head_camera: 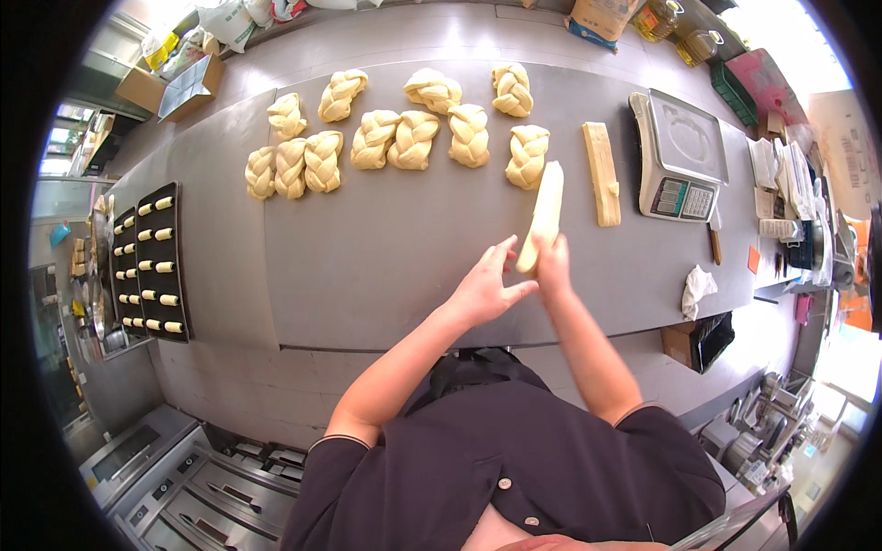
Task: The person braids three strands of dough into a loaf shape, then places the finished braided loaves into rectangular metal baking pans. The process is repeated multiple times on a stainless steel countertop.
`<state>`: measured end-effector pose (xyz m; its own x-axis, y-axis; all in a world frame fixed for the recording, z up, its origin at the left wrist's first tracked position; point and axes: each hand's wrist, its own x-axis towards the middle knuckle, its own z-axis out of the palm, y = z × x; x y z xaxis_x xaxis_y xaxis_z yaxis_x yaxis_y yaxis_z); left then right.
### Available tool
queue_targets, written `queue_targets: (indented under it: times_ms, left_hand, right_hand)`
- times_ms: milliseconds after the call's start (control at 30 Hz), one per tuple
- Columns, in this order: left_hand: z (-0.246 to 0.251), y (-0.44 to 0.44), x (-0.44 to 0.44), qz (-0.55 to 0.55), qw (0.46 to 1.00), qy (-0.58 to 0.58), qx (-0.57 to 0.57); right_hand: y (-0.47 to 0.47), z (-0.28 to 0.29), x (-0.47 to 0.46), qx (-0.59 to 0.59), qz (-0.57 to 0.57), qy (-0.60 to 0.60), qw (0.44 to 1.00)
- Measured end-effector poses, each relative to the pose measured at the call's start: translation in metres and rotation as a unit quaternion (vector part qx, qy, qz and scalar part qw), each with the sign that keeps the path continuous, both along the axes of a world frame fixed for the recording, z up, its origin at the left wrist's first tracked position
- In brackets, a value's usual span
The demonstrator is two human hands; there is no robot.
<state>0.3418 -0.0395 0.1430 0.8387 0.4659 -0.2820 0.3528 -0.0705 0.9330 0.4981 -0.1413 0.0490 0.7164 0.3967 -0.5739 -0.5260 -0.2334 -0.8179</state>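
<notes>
A long strip of pale dough (pixel 547 206) is held by its near end in my right hand (pixel 553 265), raised and slanting away over the steel worktable (pixel 386 275). My left hand (pixel 488 284) is just left of it, fingers spread, holding nothing. Several braided dough pieces (pixel 413 140) lie along the far side of the table. One braided piece (pixel 528 157) sits by the strip's far end. Right of the strip rests a stack of flat dough strips (pixel 601 173) with a small dough scrap on it.
A digital scale (pixel 683 155) stands on the right, with a knife (pixel 716 237) and a white cloth (pixel 699 290) nearer. Black baking trays (pixel 160 268) with small dough rolls stand at the left end. A cardboard box with a black liner (pixel 697 342) is below the table's near right edge.
</notes>
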Motion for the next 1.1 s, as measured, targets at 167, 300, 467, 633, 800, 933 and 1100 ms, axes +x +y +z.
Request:
queue_targets:
  times_ms: [167,300,467,633,800,933,1100]
  left_hand:
    - [-0.015,0.006,-0.071,-0.064,0.992,0.103,0.042]
    - [-0.036,0.004,-0.109,-0.055,0.989,0.134,0.012]
    - [-0.043,0.013,-0.126,0.006,0.987,0.122,-0.106]
    - [-0.058,0.056,-0.187,0.160,0.953,0.051,-0.254]
    - [-0.079,0.102,-0.314,0.239,0.931,0.141,-0.236]
    - [-0.108,0.110,-0.374,0.289,0.910,0.170,-0.244]
    - [-0.136,0.101,-0.382,0.369,0.905,0.101,-0.184]
  right_hand:
    - [-0.042,0.015,-0.103,0.161,0.038,0.358,0.919]
    - [-0.031,-0.006,-0.135,0.025,0.018,0.320,0.947]
    - [-0.019,-0.036,-0.152,0.137,-0.030,0.313,0.939]
    - [-0.048,-0.009,-0.131,0.023,-0.101,0.280,0.954]
    - [-0.087,0.035,-0.097,-0.057,0.008,-0.151,0.987]
    - [-0.102,0.019,-0.063,-0.401,0.157,-0.387,0.816]
    - [-0.038,-0.016,-0.084,-0.480,0.149,-0.620,0.602]
